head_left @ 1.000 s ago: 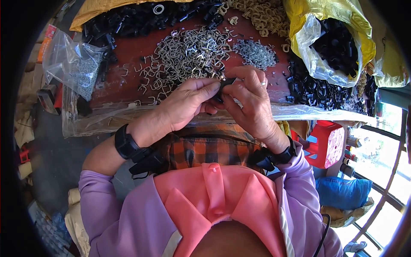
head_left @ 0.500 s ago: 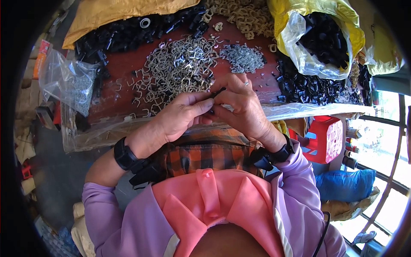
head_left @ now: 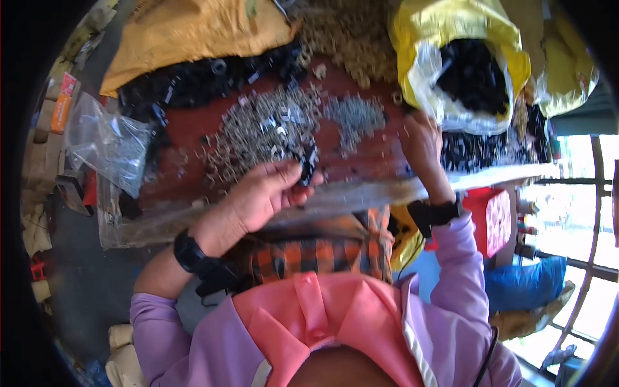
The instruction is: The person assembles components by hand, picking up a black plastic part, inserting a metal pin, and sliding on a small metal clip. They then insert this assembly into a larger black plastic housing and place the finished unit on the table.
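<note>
My left hand [head_left: 274, 187] is closed on a small black plastic part [head_left: 308, 165], held between thumb and fingers over the table's near edge. Just beyond it lies a heap of curved metal clips [head_left: 261, 126], and right of that a smaller pile of tiny silvery pieces [head_left: 356, 116]. Out to the right, my right hand [head_left: 422, 143] is at the left side of a pile of small black pieces [head_left: 474, 151], below an open yellow bag [head_left: 412, 39]. Motion blurs its fingers, so whether they hold anything is unclear.
Black plastic parts [head_left: 193, 84] lie at the far left below an orange-yellow sack [head_left: 200, 29]. Tan pieces [head_left: 354, 39] are heaped at the back. A clear plastic bag [head_left: 106, 145] sits on the left edge. A red stool [head_left: 487, 222] stands right of the reddish table [head_left: 187, 135].
My hands were together over the table's near edge; my right hand has moved away to the right and farther out. My left hand keeps the black plastic part. The view has shifted slightly.
</note>
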Tool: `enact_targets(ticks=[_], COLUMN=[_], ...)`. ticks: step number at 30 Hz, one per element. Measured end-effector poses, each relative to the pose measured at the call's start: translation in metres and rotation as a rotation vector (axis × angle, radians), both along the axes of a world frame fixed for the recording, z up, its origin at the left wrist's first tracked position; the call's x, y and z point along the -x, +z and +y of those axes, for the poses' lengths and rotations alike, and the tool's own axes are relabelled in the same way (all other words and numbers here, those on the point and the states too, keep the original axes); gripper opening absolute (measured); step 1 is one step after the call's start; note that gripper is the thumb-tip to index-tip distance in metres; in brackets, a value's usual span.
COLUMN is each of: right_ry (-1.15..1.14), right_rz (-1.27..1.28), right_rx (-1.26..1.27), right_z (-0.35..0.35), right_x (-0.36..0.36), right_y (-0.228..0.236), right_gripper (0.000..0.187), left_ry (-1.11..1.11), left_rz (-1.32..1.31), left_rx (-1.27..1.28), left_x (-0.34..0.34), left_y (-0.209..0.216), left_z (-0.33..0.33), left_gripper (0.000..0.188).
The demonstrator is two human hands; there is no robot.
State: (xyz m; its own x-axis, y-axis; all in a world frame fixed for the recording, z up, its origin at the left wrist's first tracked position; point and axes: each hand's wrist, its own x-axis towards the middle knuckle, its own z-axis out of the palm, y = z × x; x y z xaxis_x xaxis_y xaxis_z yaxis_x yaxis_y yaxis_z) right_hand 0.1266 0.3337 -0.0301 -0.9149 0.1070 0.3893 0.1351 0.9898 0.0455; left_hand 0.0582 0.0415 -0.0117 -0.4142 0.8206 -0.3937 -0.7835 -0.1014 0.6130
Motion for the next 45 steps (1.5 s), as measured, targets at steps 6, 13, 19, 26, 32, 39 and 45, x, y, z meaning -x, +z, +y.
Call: enact_targets(ticks=[6, 13, 19, 26, 32, 39, 45], right_ry=[-0.095, -0.062, -0.025, -0.028, -0.042, -0.038, 0.142], right_rz=[0.017, -0.179, -0.242, -0.152, -0.013, -0.057, -0.467], right_rx=[0.014, 0.064, -0.005, 0.047, 0.238, 1.027, 1.727], right_z=[0.022, 0.014, 0.025, 0.014, 0.024, 0.006, -0.063], right_x=[-0.012, -0.021, -0.019, -0.024, -0.029, -0.027, -0.014], right_y=[-0.021, -0.018, -0.02, -0.006, -0.005, 0.008, 0.01], right_gripper=[0.008, 0.007, 0.009, 0.007, 0.006, 0.009, 0.01], left_ry=[-0.047, -0.056, -0.065, -0.066, -0.049, -0.014, 0.021], left_rz=[-0.176, -0.117, -0.057, -0.02, -0.037, -0.031, -0.067], left_rx=[0.019, -0.024, -0.007, -0.002, -0.006, -0.011, -0.08], left_x=[0.0, -0.005, -0.003, 0.0, 0.0, 0.001, -0.003], left_y=[-0.009, -0.013, -0.006, -0.009, -0.013, -0.011, -0.016], left_z=[-0.001, -0.009, -0.011, -0.012, -0.01, -0.001, 0.016], left_gripper=[0.02, 0.02, 0.021, 0.021, 0.022, 0.021, 0.02])
